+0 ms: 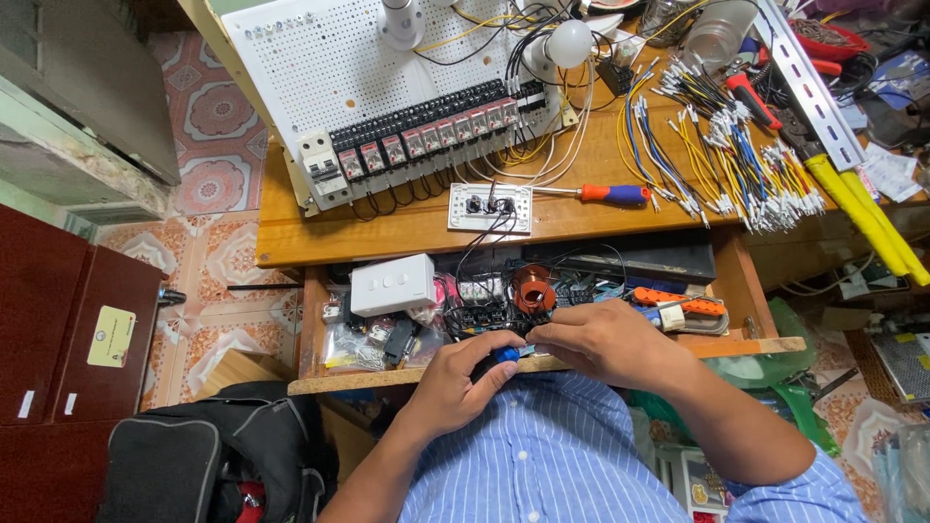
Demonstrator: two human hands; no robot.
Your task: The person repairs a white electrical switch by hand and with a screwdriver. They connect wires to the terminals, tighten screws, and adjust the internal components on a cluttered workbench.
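While both hands meet at the near edge of the open drawer (542, 365), the left hand (455, 383) is closed around a blue-handled tool (501, 355), seemingly a small screwdriver, its tip hidden. The right hand (601, 341) curls narrow over a small black part (481, 318) trailing dark wires; what its fingers pinch cannot be told. The step looks like fastening a wire at that part, which calls for a steady tip and a firm hold on the part.

A white switch box (392, 284) lies at the drawer's left, clear plastic bags (351, 347) of small parts near it. On the counter (407, 228) sit a white socket plate (490, 207) and a perforated white board (368, 68) with a row of black relays. A yellow rectangular label (110, 336) marks the dark red cabinet (48, 320) at far left.
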